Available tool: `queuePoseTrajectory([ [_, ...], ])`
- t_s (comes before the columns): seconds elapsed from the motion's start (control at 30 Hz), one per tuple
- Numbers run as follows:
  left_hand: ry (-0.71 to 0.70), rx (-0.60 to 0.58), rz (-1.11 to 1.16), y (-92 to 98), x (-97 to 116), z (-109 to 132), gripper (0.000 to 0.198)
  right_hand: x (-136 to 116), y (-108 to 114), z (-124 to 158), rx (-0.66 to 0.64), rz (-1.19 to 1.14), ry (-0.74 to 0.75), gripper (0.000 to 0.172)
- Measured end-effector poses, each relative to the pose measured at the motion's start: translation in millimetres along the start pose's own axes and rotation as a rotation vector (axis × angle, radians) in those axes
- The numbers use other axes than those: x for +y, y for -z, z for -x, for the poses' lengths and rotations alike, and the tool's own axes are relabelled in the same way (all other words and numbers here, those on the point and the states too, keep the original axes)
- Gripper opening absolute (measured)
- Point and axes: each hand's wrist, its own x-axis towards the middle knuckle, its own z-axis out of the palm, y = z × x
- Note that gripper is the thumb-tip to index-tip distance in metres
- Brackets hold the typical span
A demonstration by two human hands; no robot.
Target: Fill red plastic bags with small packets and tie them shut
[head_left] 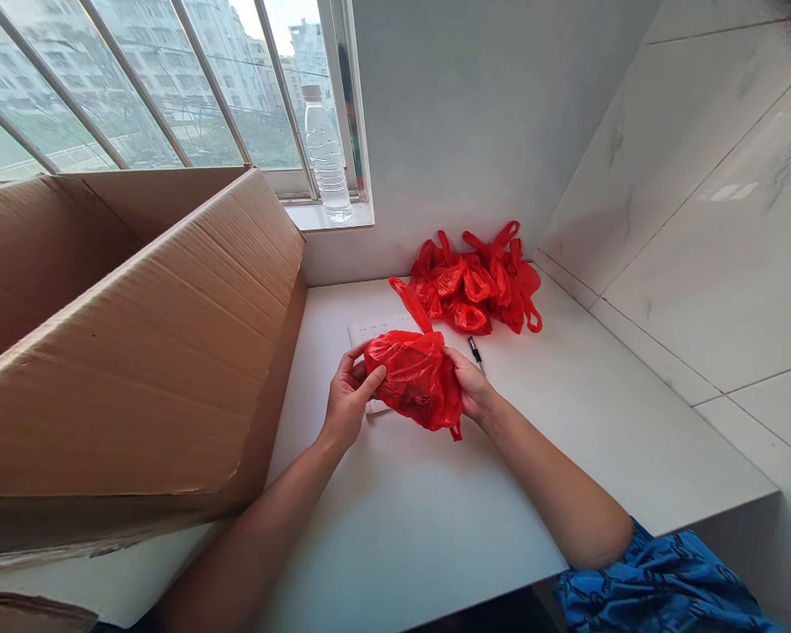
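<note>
The bag (415, 374) sits between your left hand (348, 400) and right hand (471, 387) above the surface (435, 527); box (138, 352) to your left, pile of bags (478, 281) behind, bottle (326, 158) on the windowsill (316, 216).

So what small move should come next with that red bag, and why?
Probably catch the loose handle with the left hand: it and the right hand cradle the bulging red bag over the paper, and that handle sticks up free.

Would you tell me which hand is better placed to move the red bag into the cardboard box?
Probably the left. The left hand grips the red bag on the side facing the cardboard box at the person's left; the right hand holds the far side and would need to cross over.
</note>
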Motion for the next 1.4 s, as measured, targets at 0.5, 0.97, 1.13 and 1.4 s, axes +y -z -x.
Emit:
queuePoseTrajectory([
  [0.5, 0.016, 0.034, 0.077, 5.0, -4.6, -1.7, 0.044, 0.1, -1.0, 1.1, 0.023, -0.024, -0.001, 0.024],
  [0.97, 0.017, 0.042, 0.087, 5.7, -6.9, -1.8, 0.041, -0.3, -0.9, 0.8, 0.004, -0.117, -0.043, 0.024],
  [1.13, 0.013, 0.026, 0.067, 5.0, -6.6, -2.4, 0.045, -1.5, -1.8, 2.1, -0.004, -0.131, -0.066, 0.024],
  [1.4, -0.021, 0.024, -0.034, 5.0, -7.7, -3.2, 0.052, -5.5, -3.4, 6.6, 0.091, -0.110, 0.050, 0.019],
])
